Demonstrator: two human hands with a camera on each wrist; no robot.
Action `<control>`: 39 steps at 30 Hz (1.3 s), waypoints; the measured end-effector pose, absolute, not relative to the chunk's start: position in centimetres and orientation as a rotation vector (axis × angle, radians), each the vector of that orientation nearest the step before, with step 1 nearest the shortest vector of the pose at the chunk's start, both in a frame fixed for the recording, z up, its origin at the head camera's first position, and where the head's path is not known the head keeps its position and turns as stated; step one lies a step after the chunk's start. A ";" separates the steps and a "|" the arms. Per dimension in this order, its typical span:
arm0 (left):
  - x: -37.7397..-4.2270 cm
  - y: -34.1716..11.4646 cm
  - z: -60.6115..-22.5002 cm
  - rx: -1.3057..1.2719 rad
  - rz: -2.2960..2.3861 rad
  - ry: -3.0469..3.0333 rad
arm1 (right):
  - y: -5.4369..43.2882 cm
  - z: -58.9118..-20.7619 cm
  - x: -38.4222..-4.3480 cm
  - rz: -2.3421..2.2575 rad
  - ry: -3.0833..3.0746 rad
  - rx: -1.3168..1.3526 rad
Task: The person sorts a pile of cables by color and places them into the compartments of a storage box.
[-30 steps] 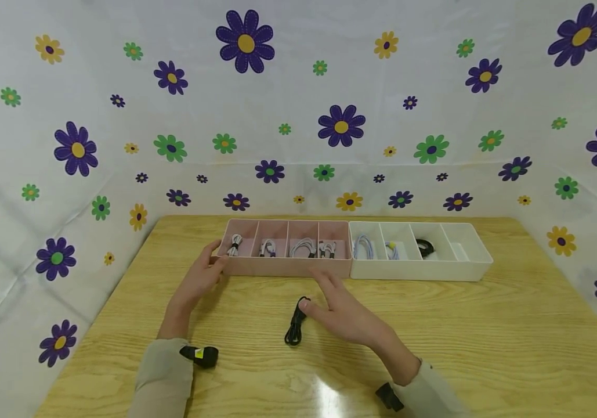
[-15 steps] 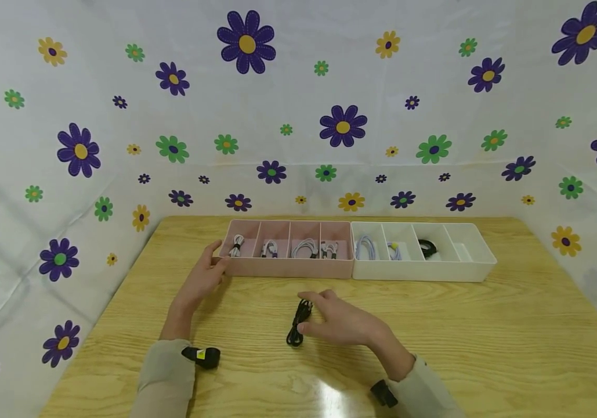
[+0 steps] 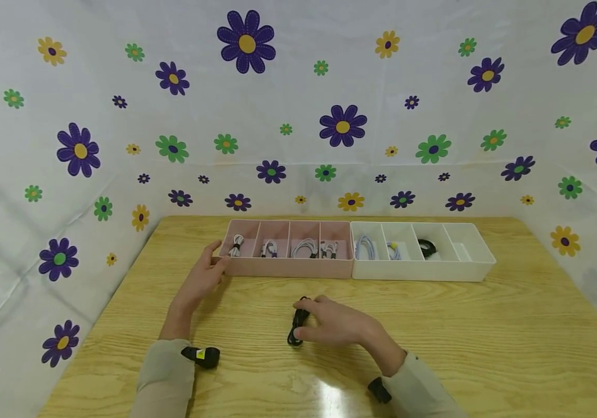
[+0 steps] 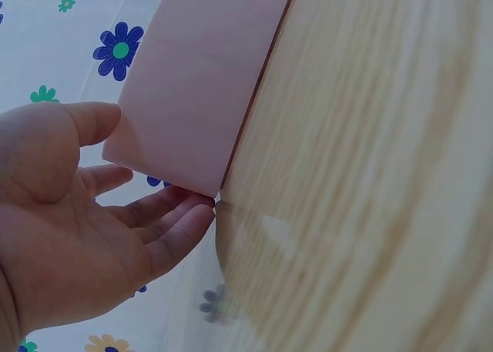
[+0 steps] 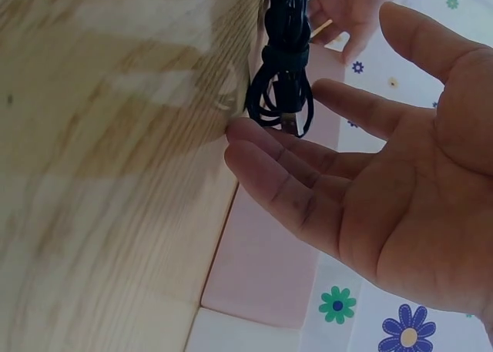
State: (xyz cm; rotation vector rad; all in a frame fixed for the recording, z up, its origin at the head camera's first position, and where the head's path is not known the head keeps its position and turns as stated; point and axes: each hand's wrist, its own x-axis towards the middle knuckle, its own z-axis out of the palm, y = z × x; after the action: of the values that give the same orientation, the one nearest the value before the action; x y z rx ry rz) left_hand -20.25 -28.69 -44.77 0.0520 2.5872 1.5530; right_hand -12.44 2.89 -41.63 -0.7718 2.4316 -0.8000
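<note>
A bundled black USB cable (image 3: 298,325) lies on the wooden table in front of the boxes. My right hand (image 3: 337,322) is beside it on the right, thumb and fingers spread around the bundle. In the right wrist view the cable's metal plug (image 5: 290,124) shows near the fingertips, and the thumb (image 5: 420,40) stands apart from it. My left hand (image 3: 201,284) touches the left front corner of a pink divided box (image 3: 288,268). From the left wrist, the thumb (image 4: 98,123) is at the box's front face, with loosely extended fingers along its end.
Each pink compartment holds a white cable bundle (image 3: 304,248). The adjoining white box (image 3: 423,271) holds a pale lilac cable (image 3: 365,247), another pale cable with a yellow part (image 3: 394,251) and a black coil (image 3: 426,248). A flowered cloth (image 3: 298,104) stands behind and beside the table.
My right hand has come down and back from near the pink box to the black cable, its fingers lowering around it. The left hand has stayed at the box corner.
</note>
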 end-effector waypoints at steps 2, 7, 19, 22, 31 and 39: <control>-20.3 -28.7 -44.8 0.060 1.550 2.593 | 2.8 -41.6 -12.5 -0.801 2.438 -0.776; -20.5 -28.8 -44.9 0.060 1.548 2.589 | 2.5 -41.7 -12.8 -0.829 2.449 -0.775; -20.5 -28.7 -44.9 0.045 1.538 2.597 | 1.8 -42.6 -13.4 -0.922 2.529 -0.792; -20.5 -28.7 -45.1 0.054 1.531 2.603 | 1.7 -42.7 -13.6 -0.963 2.542 -0.778; -20.7 -28.8 -45.3 0.069 1.543 2.611 | 1.9 -43.3 -14.2 -1.014 2.589 -0.691; -20.7 -29.0 -45.4 0.074 1.546 2.605 | 2.1 -43.3 -14.5 -0.970 2.552 -0.757</control>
State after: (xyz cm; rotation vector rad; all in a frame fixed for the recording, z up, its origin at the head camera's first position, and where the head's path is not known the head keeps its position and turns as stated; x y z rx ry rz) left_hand -20.68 -29.01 -45.44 0.0742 2.6049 1.5460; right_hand -14.46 2.08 -43.28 -0.7571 2.5518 -0.9704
